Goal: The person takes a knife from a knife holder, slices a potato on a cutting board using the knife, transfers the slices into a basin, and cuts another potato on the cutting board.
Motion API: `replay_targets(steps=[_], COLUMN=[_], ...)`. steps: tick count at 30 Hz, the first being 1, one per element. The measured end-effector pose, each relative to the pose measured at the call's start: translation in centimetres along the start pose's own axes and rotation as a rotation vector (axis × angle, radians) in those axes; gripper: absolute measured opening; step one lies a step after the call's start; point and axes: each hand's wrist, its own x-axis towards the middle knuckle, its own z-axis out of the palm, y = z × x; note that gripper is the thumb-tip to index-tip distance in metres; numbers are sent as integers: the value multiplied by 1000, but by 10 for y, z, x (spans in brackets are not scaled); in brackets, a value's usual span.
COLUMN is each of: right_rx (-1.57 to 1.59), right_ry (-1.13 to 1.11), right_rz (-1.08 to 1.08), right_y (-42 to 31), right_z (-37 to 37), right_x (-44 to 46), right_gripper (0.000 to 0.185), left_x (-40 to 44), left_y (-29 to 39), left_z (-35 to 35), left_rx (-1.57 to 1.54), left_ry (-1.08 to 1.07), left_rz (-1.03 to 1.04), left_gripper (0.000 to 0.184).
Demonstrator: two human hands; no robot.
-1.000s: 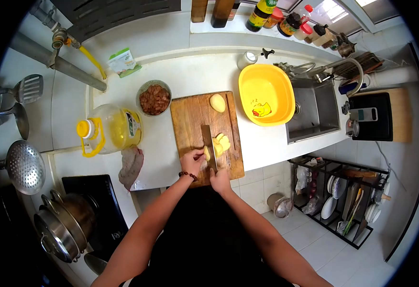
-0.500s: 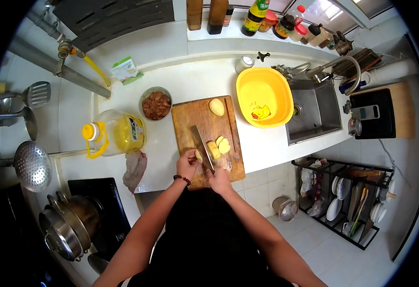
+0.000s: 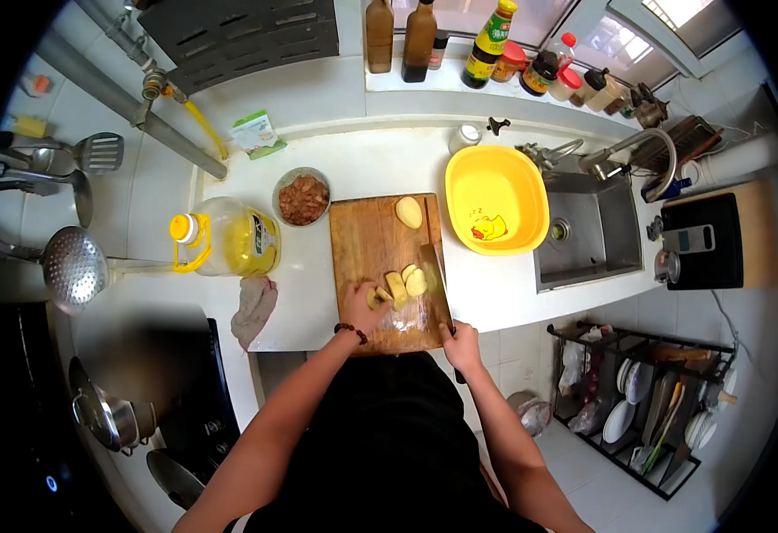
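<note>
seems to be midway through slicing potato, at a pause between cuts to handle the pieces. curling the left grip (image 3: 362,306) part-way around the pale pieces (image 3: 373,298) near the middle of the board (image 3: 362,240), fingertips bent and touching; cannot tell how firmly. closing the right grip (image 3: 463,346) fully around the dark handle of the knife (image 3: 436,284), with the broad, dull-grey blade out over the board's right edge, well clear of the left fingers.

calls next, as a judgement, for gathering and squaring the pieces, flat faces down, then tucking the fingertips before bringing any edge near. would probably handle as firm, moist and slightly slippery, apt to slide on a damp surface.

beside the left grip, shows a chunky block (image 3: 396,290) with flat cut sides, then thin, rounded slices (image 3: 416,282) just to its right, moist and pale yellow. farther up the board, lies a smooth, oval, whole potato (image 3: 408,212), uncut as far as can be seen. on the white, smooth bench (image 3: 300,306), includes a bowl of lumpy brown meat (image 3: 304,200) to the left and a glossy yellow basin (image 3: 496,178) to the right.
</note>
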Motion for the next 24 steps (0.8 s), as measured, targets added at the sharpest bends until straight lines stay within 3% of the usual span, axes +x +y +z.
replay_targets(steps=[12, 14, 18, 21, 23, 24], right_rx=[-65, -86, -101, -84, -30, -28], right_ry=[-294, -323, -389, -360, -471, -463], right_rz=[-170, -187, -143, -228, -19, -22], right_y=[20, 25, 24, 32, 27, 27], right_z=[1, 0, -9, -10, -13, -13], right_x=[22, 25, 26, 31, 34, 35], right_gripper=[25, 24, 23, 24, 26, 26], left_x=[-12, -18, -17, -5, 0, 3], left_y=[9, 43, 64, 56, 47, 46], left_z=[57, 40, 35, 41, 42, 41], left_rx=[-89, 62, 118, 126, 161, 162], left_ry=[195, 193, 153, 122, 150, 151], left_rz=[-256, -69, -72, -21, 14, 23], left_gripper=[65, 77, 84, 87, 85, 85])
